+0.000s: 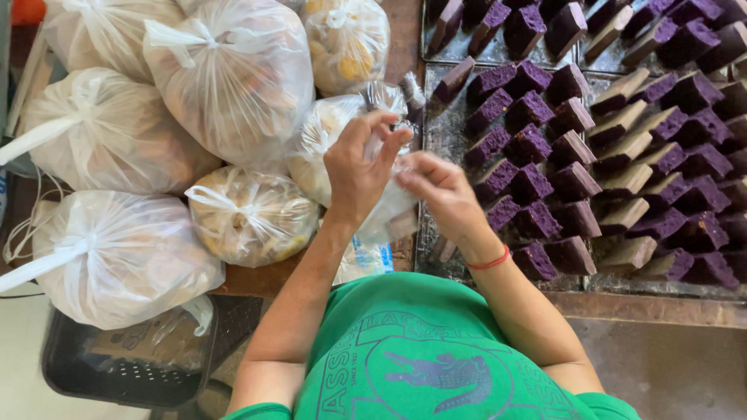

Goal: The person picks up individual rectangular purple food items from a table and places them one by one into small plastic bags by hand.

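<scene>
Through the head camera I look straight down on my left hand (356, 173), which is raised with its fingers curled and pinched on the thin clear plastic wrapper (389, 204) that hangs in front of me over the edge of the wooden table (257, 280). My right hand (440, 190) meets it from the other side, fingertips drawn together on the same film just beside the left thumb, so both hands are clamped on the wrapper and almost touching each other. A thin red cord bracelet (489, 262) circles the right wrist. Whether a cake piece already sits inside the wrapper I cannot tell, since the film is crumpled and partly hidden behind the fingers. Right of the hands lies a dark metal baking tray (445, 136) filled with rows of purple-and-brown rectangular cake slices (537, 183), the nearest ones just beside my right hand. Left of the hands, several knotted white translucent plastic bags (226, 74) full of yellowish wrapped pieces crowd the table, one of them (319, 144) directly behind my left hand. Below the table edge stands a black plastic crate (124, 373), and my green printed shirt (420, 350) fills the bottom of the view.
</scene>
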